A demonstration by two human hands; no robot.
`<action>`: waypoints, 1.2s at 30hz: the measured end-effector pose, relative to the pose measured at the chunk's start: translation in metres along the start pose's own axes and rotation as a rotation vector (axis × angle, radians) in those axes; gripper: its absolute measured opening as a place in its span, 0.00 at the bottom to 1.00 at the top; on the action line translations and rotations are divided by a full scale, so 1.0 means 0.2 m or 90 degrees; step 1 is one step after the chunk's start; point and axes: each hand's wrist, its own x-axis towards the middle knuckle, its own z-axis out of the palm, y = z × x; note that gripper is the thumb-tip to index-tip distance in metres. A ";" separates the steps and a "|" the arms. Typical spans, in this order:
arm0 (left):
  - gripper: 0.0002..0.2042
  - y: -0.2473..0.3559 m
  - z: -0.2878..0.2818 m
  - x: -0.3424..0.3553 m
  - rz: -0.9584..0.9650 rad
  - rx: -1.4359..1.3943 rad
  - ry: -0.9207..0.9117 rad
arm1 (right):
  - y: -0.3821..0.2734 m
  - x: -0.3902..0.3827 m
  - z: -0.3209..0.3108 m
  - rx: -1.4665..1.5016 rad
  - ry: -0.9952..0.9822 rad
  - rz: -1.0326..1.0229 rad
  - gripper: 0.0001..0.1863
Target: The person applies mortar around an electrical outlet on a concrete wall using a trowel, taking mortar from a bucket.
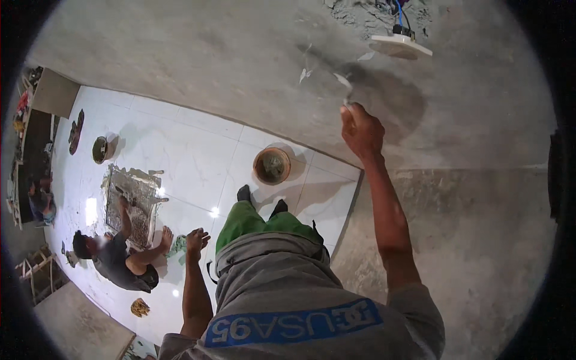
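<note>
One slim, pale-tipped tool [342,80] is sitting in the pinch of the right hand [363,129], whose fingers are closing around its lower end. It is pointing up at the grey wall [240,48]; whether the tip is touching, I cannot tell. Two small white marks [304,74] are showing near it, one to each side. Just above and to the right, one white plate [401,47] is hanging by at least two wires [399,12], one blue and one dark, below one rough, crumbling patch [354,15].

One left hand [196,240] is hanging low at the person's side, its fingers loosely bending; I cannot tell whether it is gripping anything. One grey shirt [270,270] is carrying a single blue band [294,324] of pale lettering, appearing upside down. Two dark-covered feet [243,193] are standing below green trousers [264,222].

Two buckets are resting on the white tiled floor [192,138]: one brown bucket [271,166] holding grey material near the feet, one smaller bucket [100,150] farther left. One co-worker [123,258] is crouching and reaching one hand over one mortar patch [135,204]. One green cloth [178,246] and one yellowish-brown bundle [140,307] are lying nearby.
</note>
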 end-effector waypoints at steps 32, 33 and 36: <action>0.12 -0.05 0.19 0.37 0.455 1.201 -0.474 | 0.04 -1.16 0.79 0.049 -0.543 0.299 0.22; 0.11 -0.02 0.24 0.39 0.430 0.890 -0.352 | 0.05 -1.20 0.84 0.041 -0.550 0.318 0.22; 0.15 0.10 0.54 0.65 0.203 0.400 -0.259 | 0.14 -1.30 1.10 -0.024 -0.590 0.328 0.20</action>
